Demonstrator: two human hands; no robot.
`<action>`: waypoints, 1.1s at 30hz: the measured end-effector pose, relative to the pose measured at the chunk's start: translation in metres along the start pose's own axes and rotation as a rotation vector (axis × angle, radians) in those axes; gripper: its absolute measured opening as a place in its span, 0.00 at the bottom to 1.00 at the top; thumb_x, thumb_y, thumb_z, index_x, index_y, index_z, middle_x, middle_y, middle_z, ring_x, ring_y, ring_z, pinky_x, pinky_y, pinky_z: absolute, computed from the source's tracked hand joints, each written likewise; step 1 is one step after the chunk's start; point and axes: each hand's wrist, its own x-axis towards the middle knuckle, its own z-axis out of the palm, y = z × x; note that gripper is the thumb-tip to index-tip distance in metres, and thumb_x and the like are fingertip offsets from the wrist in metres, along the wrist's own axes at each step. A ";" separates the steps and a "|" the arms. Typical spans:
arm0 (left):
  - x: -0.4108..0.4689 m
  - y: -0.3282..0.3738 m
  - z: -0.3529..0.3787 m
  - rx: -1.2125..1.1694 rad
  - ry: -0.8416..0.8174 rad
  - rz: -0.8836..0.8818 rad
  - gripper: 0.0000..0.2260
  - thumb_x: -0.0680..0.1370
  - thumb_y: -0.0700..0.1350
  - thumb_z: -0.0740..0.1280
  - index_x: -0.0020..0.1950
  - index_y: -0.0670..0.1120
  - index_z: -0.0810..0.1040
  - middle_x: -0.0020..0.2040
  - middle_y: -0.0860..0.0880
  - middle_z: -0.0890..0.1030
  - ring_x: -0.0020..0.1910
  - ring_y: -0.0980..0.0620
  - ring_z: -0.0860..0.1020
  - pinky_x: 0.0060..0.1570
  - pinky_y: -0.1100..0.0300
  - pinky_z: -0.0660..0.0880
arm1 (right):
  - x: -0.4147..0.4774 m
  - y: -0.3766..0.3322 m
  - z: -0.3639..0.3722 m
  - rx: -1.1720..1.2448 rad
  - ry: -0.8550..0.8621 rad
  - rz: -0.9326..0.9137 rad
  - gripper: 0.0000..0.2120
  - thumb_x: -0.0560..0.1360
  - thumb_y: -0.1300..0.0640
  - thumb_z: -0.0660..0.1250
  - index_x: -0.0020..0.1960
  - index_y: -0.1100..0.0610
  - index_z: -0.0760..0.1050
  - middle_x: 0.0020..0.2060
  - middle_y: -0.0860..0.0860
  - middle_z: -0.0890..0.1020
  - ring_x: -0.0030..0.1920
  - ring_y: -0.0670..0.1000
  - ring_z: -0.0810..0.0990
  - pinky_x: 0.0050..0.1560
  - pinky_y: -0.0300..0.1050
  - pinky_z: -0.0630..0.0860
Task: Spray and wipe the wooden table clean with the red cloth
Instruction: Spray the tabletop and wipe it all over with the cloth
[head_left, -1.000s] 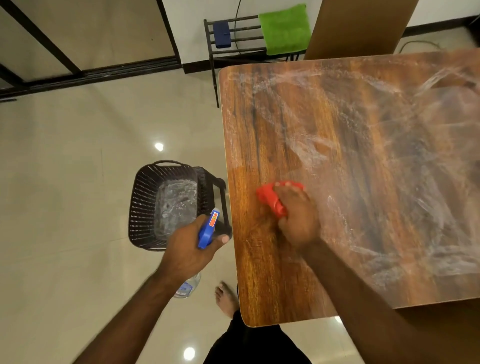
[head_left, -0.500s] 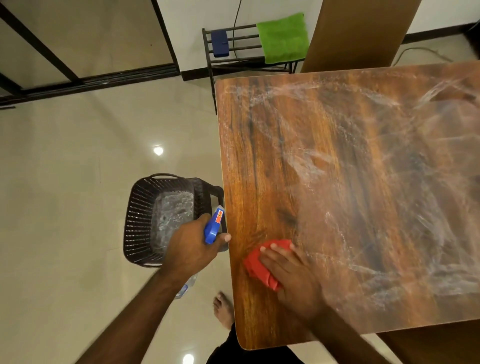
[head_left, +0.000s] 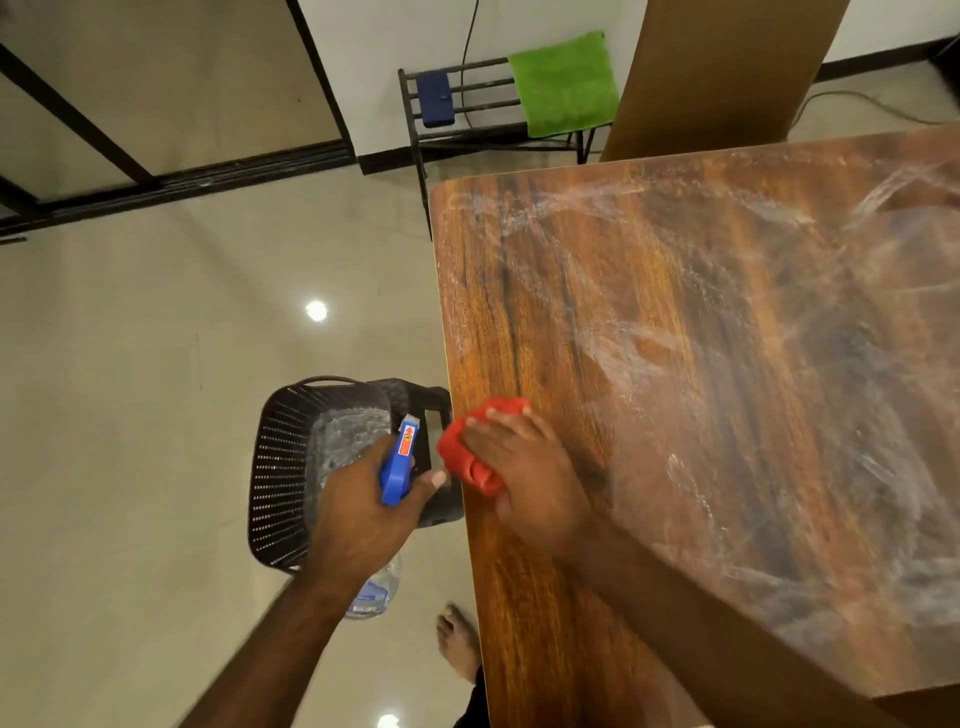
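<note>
The wooden table (head_left: 701, 364) fills the right side, streaked with whitish smears across most of its top. My right hand (head_left: 524, 467) presses the bunched red cloth (head_left: 470, 457) against the table's left edge, fingers spread over it; part of the cloth hangs past the edge. Just left of the table, off its surface, my left hand (head_left: 363, 509) grips a spray bottle (head_left: 397, 457) with a blue trigger head. The bottle's clear body (head_left: 376, 592) shows below my wrist.
A dark perforated plastic basket (head_left: 283, 467) stands on the tiled floor under my left hand, beside the table's edge. A metal rack (head_left: 467, 98) with a green towel (head_left: 566, 83) and a blue item stands at the far wall. My bare foot (head_left: 457, 644) is near the table's front corner.
My right hand slid the red cloth from further in on the table toward me, then left to the table's edge. The left hand kept its hold on the bottle, staying beside the table.
</note>
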 end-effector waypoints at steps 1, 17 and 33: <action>0.002 0.000 -0.001 -0.011 0.007 -0.010 0.12 0.72 0.57 0.73 0.42 0.52 0.74 0.33 0.51 0.79 0.33 0.52 0.78 0.37 0.59 0.77 | -0.011 -0.002 0.006 -0.025 -0.030 -0.052 0.37 0.71 0.52 0.76 0.78 0.47 0.67 0.76 0.45 0.72 0.79 0.50 0.64 0.81 0.59 0.52; 0.029 0.016 -0.006 -0.067 0.050 -0.059 0.12 0.71 0.56 0.75 0.43 0.52 0.75 0.36 0.49 0.80 0.36 0.50 0.79 0.39 0.60 0.77 | 0.066 -0.002 0.004 0.044 0.141 0.037 0.38 0.70 0.59 0.77 0.78 0.48 0.67 0.75 0.47 0.73 0.79 0.52 0.65 0.81 0.61 0.54; 0.025 0.025 -0.007 -0.040 0.023 -0.020 0.12 0.71 0.58 0.73 0.43 0.55 0.73 0.35 0.52 0.79 0.35 0.53 0.79 0.36 0.65 0.73 | 0.059 0.010 -0.009 0.067 0.239 0.250 0.34 0.74 0.55 0.74 0.78 0.51 0.67 0.75 0.49 0.73 0.78 0.53 0.66 0.81 0.60 0.53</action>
